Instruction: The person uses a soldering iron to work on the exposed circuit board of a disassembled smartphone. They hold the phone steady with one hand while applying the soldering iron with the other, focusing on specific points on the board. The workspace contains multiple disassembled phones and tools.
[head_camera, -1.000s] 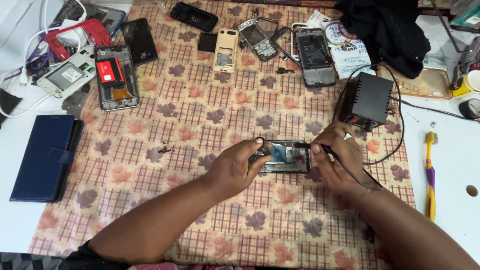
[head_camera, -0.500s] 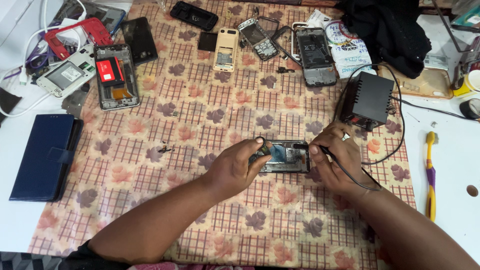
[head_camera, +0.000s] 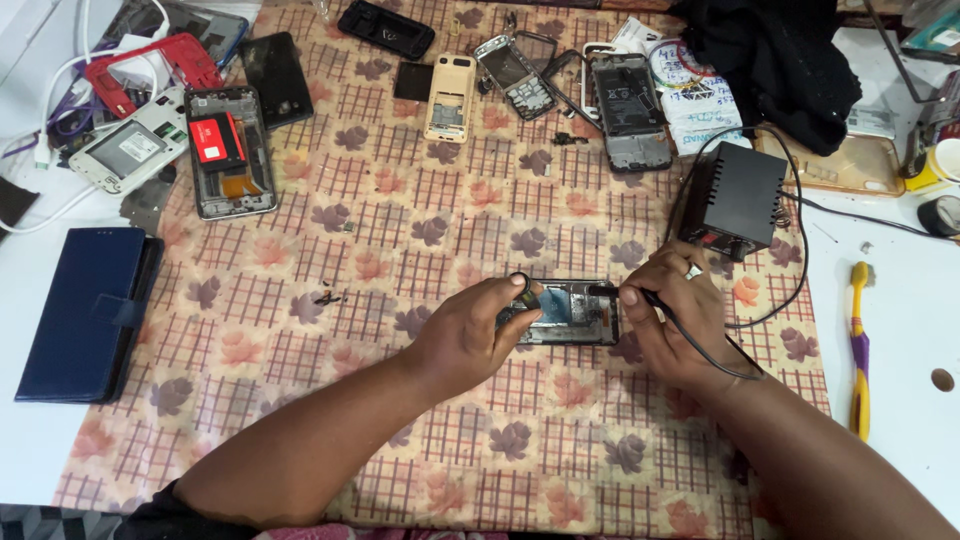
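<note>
Both hands work on an opened phone (head_camera: 565, 312) lying just below the black power box (head_camera: 735, 198).

Left hand (head_camera: 470, 335) fingers pinch its left edge; right hand (head_camera: 675, 315) fingers clamp a corded iron (head_camera: 640, 296) touching its right end.

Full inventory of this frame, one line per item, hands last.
opened phone: 1, dark with a blue patch, centre of cloth, under both hands
soldering tool: 1, black, corded, in right hand, tip over the opened phone
power box: 1, black, right side of cloth
tablecloth: 1, pink-tan, floral check
wallet case: 1, dark blue, left edge
phone with red part: 1, grey frame, upper left
beige phone: 1, top centre
toothbrush: 1, yellow and purple, far right
black cloth: 1, top right
left hand: steadies the opened phone
right hand: grips the soldering tool
</note>
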